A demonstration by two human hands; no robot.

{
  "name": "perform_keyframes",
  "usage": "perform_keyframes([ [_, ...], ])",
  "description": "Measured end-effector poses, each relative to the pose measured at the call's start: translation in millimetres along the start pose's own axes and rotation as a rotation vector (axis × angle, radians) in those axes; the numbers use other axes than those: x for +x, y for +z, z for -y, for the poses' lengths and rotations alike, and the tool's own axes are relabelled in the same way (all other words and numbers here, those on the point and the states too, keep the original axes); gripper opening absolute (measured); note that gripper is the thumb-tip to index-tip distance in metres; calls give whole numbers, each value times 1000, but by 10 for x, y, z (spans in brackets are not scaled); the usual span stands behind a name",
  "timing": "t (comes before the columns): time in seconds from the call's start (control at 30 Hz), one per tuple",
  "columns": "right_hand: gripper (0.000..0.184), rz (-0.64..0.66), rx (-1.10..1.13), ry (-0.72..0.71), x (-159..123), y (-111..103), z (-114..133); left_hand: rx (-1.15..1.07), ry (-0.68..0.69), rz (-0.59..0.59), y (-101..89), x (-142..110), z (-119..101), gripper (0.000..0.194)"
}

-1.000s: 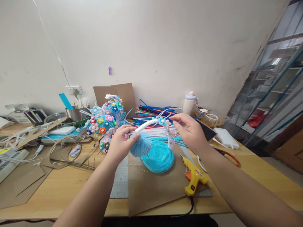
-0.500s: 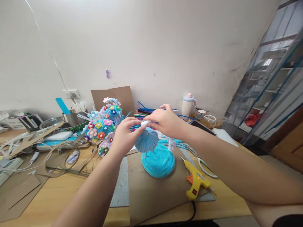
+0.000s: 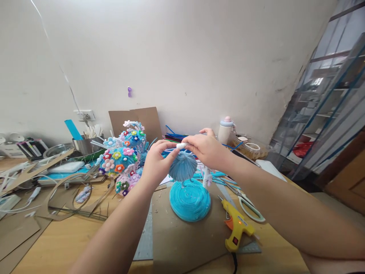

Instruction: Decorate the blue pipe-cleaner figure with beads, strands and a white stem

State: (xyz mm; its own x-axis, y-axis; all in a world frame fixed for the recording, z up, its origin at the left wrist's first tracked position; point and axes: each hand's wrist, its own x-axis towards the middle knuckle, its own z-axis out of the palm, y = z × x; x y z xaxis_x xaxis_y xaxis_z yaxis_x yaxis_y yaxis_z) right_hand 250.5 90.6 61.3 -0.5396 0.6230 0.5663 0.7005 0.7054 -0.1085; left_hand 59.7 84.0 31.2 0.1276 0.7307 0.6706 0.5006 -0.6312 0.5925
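My left hand and my right hand meet in the middle, fingertips pinching a white fuzzy pipe-cleaner-wrapped piece from both sides. Just under it is a light-blue pleated ball of fuzzy strands. Below the ball sits a round turquoise base with a coiled fuzzy top. From the base's right rear rises a white fuzzy stem with pale flowers; its upper part is hidden behind my right hand, so I cannot tell whether it joins the pinched piece.
The base rests on a cardboard sheet. To its right lie a yellow glue gun and scissors. A flowered blue pipe-cleaner piece stands at left, near cardboard offcuts. A bottle stands behind.
Both hands have shifted slightly right and up, with the white piece and the blue ball. More of the white stem shows beside my right hand. The view has moved a little.
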Motion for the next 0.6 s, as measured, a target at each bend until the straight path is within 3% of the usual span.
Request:
perform_keyframes([
  [0.2, 26, 10, 9, -15, -9, -2, 13, -66, -34, 45, -19, 59, 21, 13],
  [0.6, 24, 26, 46, -40, -41, 6, 79, -121, -65, 87, -16, 64, 61, 21],
])
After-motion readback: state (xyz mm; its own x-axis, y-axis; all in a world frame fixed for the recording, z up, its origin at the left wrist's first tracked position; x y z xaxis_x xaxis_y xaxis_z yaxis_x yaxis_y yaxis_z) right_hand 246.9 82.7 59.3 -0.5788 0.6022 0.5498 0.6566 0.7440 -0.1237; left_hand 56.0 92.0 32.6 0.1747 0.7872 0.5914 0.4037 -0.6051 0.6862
